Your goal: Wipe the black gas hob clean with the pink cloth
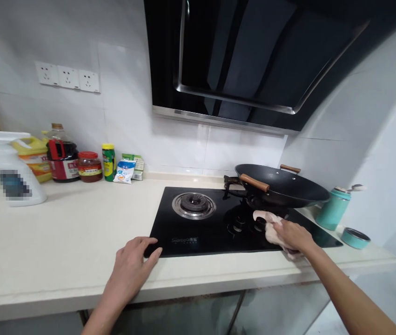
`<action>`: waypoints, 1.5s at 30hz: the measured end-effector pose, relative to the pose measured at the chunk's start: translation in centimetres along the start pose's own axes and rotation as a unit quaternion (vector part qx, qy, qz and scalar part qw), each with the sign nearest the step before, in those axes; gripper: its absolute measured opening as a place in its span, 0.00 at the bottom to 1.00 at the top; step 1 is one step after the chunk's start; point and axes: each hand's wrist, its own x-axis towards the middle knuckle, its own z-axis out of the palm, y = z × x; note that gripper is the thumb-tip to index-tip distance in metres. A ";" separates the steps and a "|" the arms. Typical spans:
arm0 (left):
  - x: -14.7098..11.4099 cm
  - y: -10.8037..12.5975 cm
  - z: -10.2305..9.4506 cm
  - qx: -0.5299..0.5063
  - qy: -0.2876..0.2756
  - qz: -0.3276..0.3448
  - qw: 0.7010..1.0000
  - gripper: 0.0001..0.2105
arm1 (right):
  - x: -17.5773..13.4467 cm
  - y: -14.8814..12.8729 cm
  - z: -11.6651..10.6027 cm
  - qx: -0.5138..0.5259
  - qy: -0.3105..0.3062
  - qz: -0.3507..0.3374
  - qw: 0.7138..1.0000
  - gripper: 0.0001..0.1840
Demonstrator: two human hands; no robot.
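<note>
My right hand (296,236) is closed round a pale pinkish cloth (275,231), pressing it on the black glass gas stove (215,237) near its front right part. Just left of the cloth are the stove's control knobs (238,225). At the stove's front left corner my left hand (133,264) rests with fingers spread and holds nothing; its fingertips touch the glass edge. The left burner (194,204) is bare. Over the right burner sits a black wok (285,188) with wooden handles, right behind the cloth.
A white spray bottle (18,172), a dark sauce bottle (61,156), a red-lidded jar (90,166) and small packets (125,170) stand along the left of the counter (79,232). A teal flask (334,208) and its teal cap (355,237) are at right. A range hood (236,60) hangs above.
</note>
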 end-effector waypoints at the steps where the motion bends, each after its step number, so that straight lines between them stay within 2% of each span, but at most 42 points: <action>1: 0.0 0.2 0.1 0.006 -0.003 0.000 1.000 0.17 | -1.1 0.1 0.2 -0.009 -0.002 -0.001 1.000 0.29; 4: 0.0 0.8 0.1 0.023 -0.020 -0.006 1.000 0.18 | -3.9 -0.3 1.0 -0.029 0.013 -0.025 0.999 0.29; 8: 0.0 1.3 -0.3 0.031 -0.044 -0.003 0.999 0.18 | -5.1 -1.2 1.8 0.002 0.070 -0.052 0.996 0.26; 13: -0.4 1.9 -0.7 0.038 -0.044 0.000 0.998 0.15 | -6.1 -2.6 2.9 0.103 0.037 -0.093 0.990 0.26; 17: -0.7 2.3 -0.8 0.037 -0.034 0.003 0.999 0.14 | -9.4 -6.9 3.1 0.120 0.071 -0.187 0.972 0.19; 19: -0.8 2.4 -0.8 0.042 -0.029 0.007 0.999 0.14 | -10.9 -10.1 2.7 0.137 0.061 -0.235 0.960 0.16; 21: -0.8 2.4 -0.8 0.046 -0.031 0.011 0.998 0.14 | -11.5 -13.4 2.1 0.157 0.038 -0.255 0.953 0.16; 25: -1.0 2.4 -0.8 0.046 -0.040 0.012 0.998 0.14 | -9.7 -18.3 1.2 0.163 -0.011 -0.201 0.966 0.19; 29: -1.3 2.3 -0.6 0.043 -0.020 0.015 0.999 0.13 | -6.4 -20.6 0.8 0.165 -0.053 -0.148 0.974 0.24; 32: -1.5 2.2 -0.4 0.036 -0.004 0.016 0.999 0.13 | -4.8 -22.2 0.7 0.170 -0.050 -0.109 0.978 0.28; 35: -1.5 1.9 0.0 0.025 0.011 0.011 1.000 0.16 | -5.1 -25.2 0.6 0.187 -0.031 -0.110 0.976 0.31; 38: -1.2 1.5 0.5 0.002 0.048 0.007 0.999 0.19 | -7.0 -29.6 1.2 0.238 -0.034 -0.189 0.952 0.29; 41: -1.0 0.9 0.6 -0.024 0.097 0.008 0.995 0.19 | -9.1 -33.5 1.9 0.292 -0.057 -0.308 0.903 0.25; 43: -0.9 0.5 0.2 -0.030 0.123 0.011 0.992 0.19 | -9.8 -34.4 1.8 0.315 -0.080 -0.360 0.875 0.25; 45: -0.8 0.4 -0.5 -0.020 0.134 0.031 0.990 0.21 | -10.0 -33.3 1.3 0.352 -0.080 -0.375 0.854 0.28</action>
